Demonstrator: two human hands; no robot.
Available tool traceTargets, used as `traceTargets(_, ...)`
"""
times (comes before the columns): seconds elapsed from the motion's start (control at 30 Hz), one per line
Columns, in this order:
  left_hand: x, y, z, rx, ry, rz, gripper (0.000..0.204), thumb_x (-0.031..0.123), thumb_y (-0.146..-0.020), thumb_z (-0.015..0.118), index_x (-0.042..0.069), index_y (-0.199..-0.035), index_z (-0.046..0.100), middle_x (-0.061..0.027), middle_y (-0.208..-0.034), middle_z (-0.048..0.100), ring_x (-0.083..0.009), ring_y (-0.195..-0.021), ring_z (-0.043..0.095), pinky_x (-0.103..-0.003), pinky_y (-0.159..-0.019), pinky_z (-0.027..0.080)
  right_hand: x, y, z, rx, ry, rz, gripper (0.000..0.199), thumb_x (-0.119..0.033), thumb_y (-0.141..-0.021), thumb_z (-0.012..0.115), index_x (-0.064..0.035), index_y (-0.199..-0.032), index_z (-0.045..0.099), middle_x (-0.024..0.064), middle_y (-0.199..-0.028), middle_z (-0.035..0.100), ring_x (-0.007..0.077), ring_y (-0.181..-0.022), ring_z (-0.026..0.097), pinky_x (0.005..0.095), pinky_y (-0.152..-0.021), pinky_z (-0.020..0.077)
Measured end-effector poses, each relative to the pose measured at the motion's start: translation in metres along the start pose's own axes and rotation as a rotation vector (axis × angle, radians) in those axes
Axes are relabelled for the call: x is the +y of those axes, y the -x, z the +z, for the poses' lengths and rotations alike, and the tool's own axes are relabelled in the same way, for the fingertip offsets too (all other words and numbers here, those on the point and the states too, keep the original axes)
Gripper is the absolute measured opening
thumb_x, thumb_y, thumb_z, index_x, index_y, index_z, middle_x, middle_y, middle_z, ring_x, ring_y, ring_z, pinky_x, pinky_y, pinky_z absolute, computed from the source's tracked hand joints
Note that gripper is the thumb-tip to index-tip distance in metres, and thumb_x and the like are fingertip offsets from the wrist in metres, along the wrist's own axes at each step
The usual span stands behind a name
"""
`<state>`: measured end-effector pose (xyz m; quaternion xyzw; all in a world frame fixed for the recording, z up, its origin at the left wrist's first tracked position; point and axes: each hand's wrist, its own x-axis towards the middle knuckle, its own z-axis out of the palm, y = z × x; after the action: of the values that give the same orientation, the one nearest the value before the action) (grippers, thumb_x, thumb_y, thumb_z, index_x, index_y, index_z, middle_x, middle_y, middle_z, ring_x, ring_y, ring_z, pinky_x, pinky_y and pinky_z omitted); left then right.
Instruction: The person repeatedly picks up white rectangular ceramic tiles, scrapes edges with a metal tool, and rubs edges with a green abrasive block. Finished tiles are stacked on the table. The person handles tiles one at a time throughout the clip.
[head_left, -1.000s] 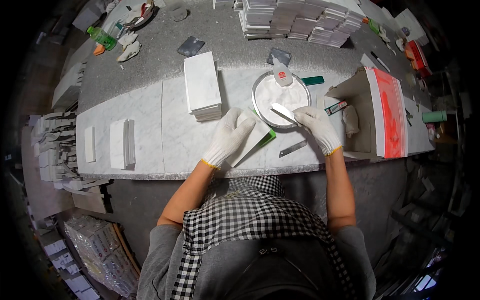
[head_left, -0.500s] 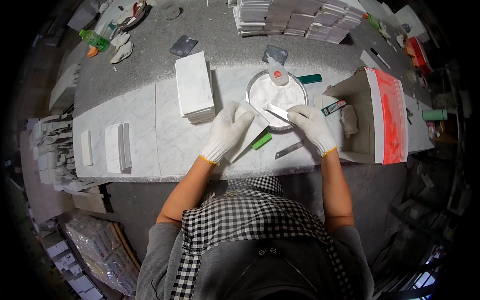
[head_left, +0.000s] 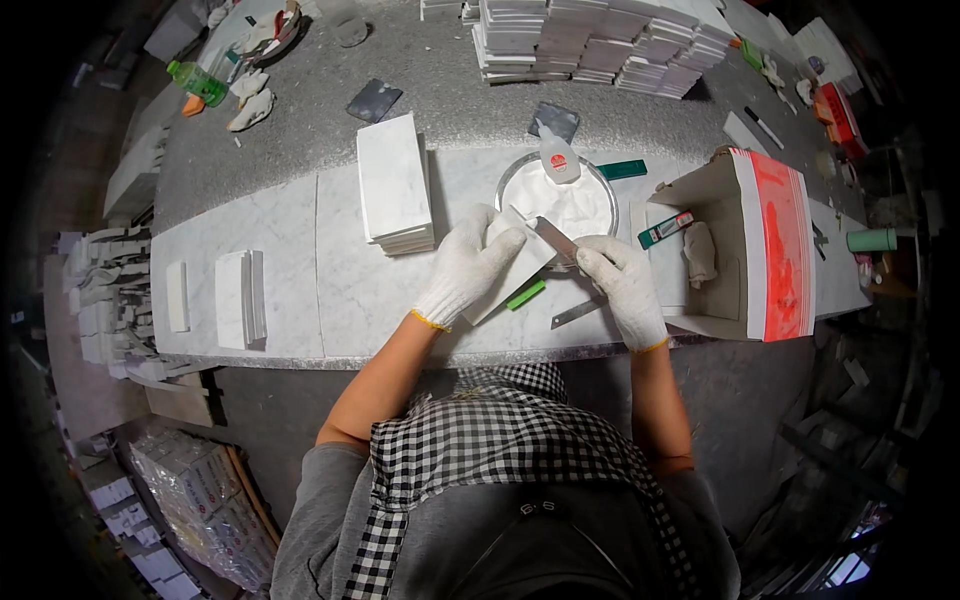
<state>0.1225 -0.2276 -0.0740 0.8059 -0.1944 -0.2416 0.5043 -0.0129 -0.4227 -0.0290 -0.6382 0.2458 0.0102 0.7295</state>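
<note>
White tile [head_left: 512, 278] in the left hand [head_left: 472, 258], metal blade [head_left: 556, 238] in the right hand [head_left: 622, 285]

From where I stand, both gloved hands are busy. The left hand is closed around the tile, thumb on top, tilting it between itself and the right hand. The right hand pinches the blade, whose tip reaches the tile's far corner; I can't tell whether the two touch. Just beyond both hands sits a round bowl [head_left: 614, 200] of white material [head_left: 590, 208], a squeeze bottle [head_left: 560, 166] leaning in it. A bright green block [head_left: 526, 294] lies between the hands, below the tile, and a flat metal strip [head_left: 578, 313] rests just left of the right hand.

The counter [head_left: 280, 230] is pale marble under the hands and rough grey farther out, where stacked white slabs [head_left: 600, 45] rise. Beyond the left hand stands a tall tile stack [head_left: 393, 180]; well to that hand's left, a few narrow tiles [head_left: 238, 298] stand near the edge.

The counter's front edge runs just on the body side of the hands. To the right hand's right, an open cardboard box [head_left: 715, 185] closes in that side. On the left, marble stretches from the stack to the narrow tiles, giving the left hand more sideways room.
</note>
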Motion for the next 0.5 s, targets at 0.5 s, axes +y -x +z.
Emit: traceTargets(0.5, 0.016, 0.003, -0.001, 0.003, -0.077, -0.030, 0.048, 0.040, -0.093, 0.068, -0.004, -0.113, 0.063, -0.0184, -0.097, 0.069, -0.0257, -0.094, 0.066, -0.039, -0.088, 0.051, 0.008, -0.001, -0.002, 0.141, 0.335, -0.201, 0.026, -0.014, -0.097, 0.065, 0.0060, -0.111, 0.071, 0.0121, -0.106, 0.073, 0.0176, -0.097, 0.065, 0.0301, -0.089, 0.0507)
